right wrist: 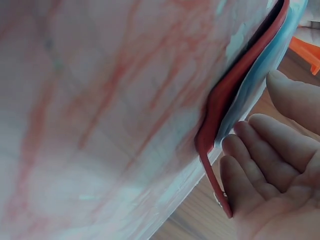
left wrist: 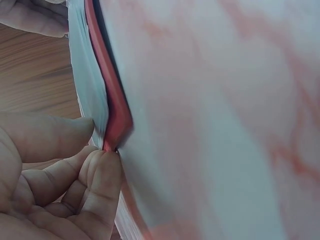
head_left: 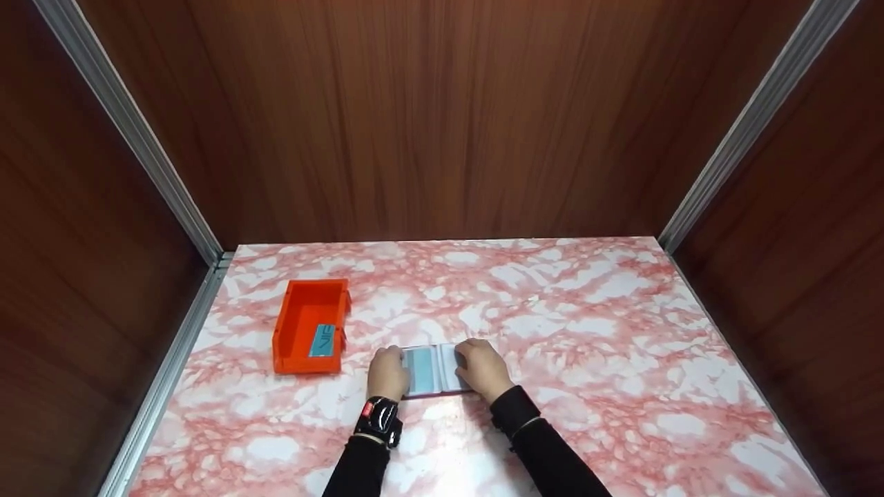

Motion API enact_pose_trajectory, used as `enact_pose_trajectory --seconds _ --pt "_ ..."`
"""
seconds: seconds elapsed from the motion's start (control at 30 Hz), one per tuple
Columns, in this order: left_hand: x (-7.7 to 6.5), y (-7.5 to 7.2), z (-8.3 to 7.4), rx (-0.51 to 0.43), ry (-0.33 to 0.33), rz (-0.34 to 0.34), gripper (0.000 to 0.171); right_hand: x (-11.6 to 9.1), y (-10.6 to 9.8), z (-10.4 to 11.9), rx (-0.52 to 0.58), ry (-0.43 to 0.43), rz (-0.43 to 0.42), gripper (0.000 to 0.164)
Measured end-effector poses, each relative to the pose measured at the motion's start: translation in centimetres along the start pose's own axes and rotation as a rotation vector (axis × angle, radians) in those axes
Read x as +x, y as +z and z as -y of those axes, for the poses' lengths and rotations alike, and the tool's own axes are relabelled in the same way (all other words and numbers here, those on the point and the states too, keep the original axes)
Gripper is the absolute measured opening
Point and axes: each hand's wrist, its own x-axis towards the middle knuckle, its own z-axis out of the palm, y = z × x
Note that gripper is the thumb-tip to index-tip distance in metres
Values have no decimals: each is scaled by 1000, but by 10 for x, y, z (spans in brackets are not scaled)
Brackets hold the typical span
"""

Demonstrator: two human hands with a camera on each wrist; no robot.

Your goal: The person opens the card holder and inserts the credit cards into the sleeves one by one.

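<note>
A card holder [head_left: 447,367] with a red cover and clear plastic sleeves lies spread open on the marbled table. Pale blue shows in its left sleeve, while the right side looks white. My left hand [head_left: 388,375] grips its left edge, thumb over the sleeves and curled fingers at the red cover [left wrist: 117,112]. On the opposite edge, my right hand [head_left: 485,371] holds the holder with thumb and bent fingers. The right wrist view shows the red cover [right wrist: 216,107] beside those fingertips, with a narrow red strip [right wrist: 212,177] reaching the little finger.
To the left stands an orange bin [head_left: 302,310], with a teal card [head_left: 322,340] marked VIP at its near end. Brown wood-grain panels [head_left: 442,124] rise behind and on both sides, with metal rails [head_left: 131,131] at the corners.
</note>
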Motion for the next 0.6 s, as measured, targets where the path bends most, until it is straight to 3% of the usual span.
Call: enact_pose_trajectory --seconds 0.37,0.6 --pt "0 -6 -4 13 11 19 11 -1 1 0 -41 -16 6 32" --pt "4 -18 -9 -11 67 -15 11 -2 -2 1 -37 -9 17 33"
